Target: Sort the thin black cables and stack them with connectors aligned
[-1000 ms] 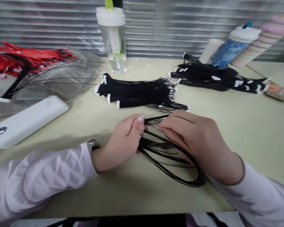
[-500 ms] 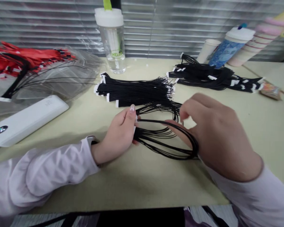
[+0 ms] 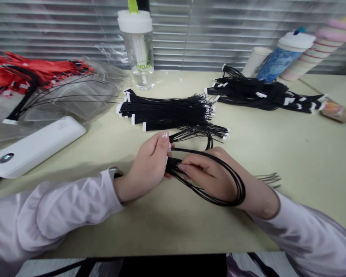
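Head view: the left hand (image 3: 148,166) clenches its fingers on a bundle of thin black wires (image 3: 173,166), and the right hand (image 3: 210,177) grasps the same looped strands, over the middle of the tabletop (image 3: 305,154).

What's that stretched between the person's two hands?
In the head view, a bunch of thin black wires lies between them: the left hand grips one end, and the wires loop out past the right hand.
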The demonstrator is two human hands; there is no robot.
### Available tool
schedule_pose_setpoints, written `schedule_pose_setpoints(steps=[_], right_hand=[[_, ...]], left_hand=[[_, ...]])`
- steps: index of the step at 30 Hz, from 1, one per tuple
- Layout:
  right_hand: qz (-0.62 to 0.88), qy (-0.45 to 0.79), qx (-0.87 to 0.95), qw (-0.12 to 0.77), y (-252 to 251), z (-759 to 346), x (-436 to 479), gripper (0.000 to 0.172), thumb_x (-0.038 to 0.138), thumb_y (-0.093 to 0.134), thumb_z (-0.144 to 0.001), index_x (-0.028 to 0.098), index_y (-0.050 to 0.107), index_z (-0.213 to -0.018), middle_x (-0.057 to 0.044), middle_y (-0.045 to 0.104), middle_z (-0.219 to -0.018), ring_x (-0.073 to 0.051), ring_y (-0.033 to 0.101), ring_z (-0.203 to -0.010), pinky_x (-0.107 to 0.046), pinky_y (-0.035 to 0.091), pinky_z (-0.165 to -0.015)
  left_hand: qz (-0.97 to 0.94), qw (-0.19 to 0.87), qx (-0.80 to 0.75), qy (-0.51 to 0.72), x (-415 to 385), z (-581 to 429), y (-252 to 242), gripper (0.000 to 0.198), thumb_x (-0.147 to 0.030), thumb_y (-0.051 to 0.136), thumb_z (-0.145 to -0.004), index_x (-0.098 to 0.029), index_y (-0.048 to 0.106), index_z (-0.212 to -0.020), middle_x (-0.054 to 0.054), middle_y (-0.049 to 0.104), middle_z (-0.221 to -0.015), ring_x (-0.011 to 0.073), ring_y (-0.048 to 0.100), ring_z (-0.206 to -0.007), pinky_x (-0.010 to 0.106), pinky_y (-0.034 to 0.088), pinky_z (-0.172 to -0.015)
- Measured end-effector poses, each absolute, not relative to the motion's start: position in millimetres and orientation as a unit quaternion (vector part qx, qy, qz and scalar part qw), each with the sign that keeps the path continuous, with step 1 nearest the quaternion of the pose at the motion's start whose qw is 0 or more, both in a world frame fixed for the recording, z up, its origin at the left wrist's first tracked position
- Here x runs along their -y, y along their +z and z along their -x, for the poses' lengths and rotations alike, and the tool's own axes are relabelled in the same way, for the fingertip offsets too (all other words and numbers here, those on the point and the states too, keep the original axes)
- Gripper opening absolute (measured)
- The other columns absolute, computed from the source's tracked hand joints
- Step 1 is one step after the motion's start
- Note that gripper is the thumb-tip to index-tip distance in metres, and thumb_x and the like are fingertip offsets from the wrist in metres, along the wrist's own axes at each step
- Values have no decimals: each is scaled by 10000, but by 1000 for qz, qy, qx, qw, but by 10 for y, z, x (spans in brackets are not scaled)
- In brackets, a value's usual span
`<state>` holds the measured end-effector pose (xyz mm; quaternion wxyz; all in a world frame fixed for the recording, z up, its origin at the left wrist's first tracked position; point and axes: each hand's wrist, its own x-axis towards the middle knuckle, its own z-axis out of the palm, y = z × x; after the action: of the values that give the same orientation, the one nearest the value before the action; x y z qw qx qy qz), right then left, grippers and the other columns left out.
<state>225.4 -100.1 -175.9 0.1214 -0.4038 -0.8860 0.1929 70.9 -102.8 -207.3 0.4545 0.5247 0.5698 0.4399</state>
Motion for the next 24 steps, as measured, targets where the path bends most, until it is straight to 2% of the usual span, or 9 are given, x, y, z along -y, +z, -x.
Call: schedule_pose_setpoints(steps=[5,10,13,17,21,23,24], right_hand=[[397,139,903,82,-1781,-2259,989,236,249,381,-852,188,591,-764,10,581,-607,-89,416,-484,-249,281,-524],[380,104,918,50,-1742,-2252,980,233,224,352,-864,190,568,-784,-10,621,-727,-117,475,-546,-282,265,-546],[378,104,918,55,-1737,-2301,960,237,233,349,-872,198,550,-751,4,594,-690,-103,452,-539,-265,265,-533],[379,74,917,103,-1708,-2407,940,243,279,370,-870,184,538,-721,-16,571,-757,-102,456,-602,-247,299,-550],[428,9,902,55,-1554,-2525,933,225,275,463,-811,180,521,-615,-2,539,-580,-105,437,-501,-254,275,-484],[477,-63,871,99,-1463,-2606,916,179,241,505,-772,185,564,-613,-3,536,-511,-109,437,-456,-268,277,-470],[505,-99,841,164,-1425,-2651,904,136,223,521,-757,187,597,-650,-10,557,-522,-116,463,-466,-277,304,-482]], left_hand=[[-538,447,-571,431,1028,-712,-2058,359,-495,324,-846,-172,450,-752,-2,451,-666,72,468,-458,151,434,-299],[-534,458,-573,420,1029,-718,-2044,362,-503,325,-844,-173,441,-751,-13,441,-648,59,451,-400,158,427,-289],[-531,460,-583,409,1024,-723,-2036,371,-512,320,-842,-176,448,-756,-16,442,-646,58,454,-387,169,438,-292],[-523,461,-587,411,1017,-726,-2034,382,-528,325,-834,-177,450,-752,-9,448,-653,55,425,-374,181,436,-281],[-524,461,-590,406,1024,-723,-2036,396,-545,323,-826,-179,464,-779,4,458,-684,68,452,-409,190,450,-290],[-526,459,-589,408,1033,-721,-2037,407,-558,316,-823,-180,462,-780,6,461,-698,68,456,-417,189,454,-290],[-528,457,-587,409,1037,-719,-2037,409,-561,313,-822,-181,460,-777,7,463,-706,67,456,-419,187,455,-289]])
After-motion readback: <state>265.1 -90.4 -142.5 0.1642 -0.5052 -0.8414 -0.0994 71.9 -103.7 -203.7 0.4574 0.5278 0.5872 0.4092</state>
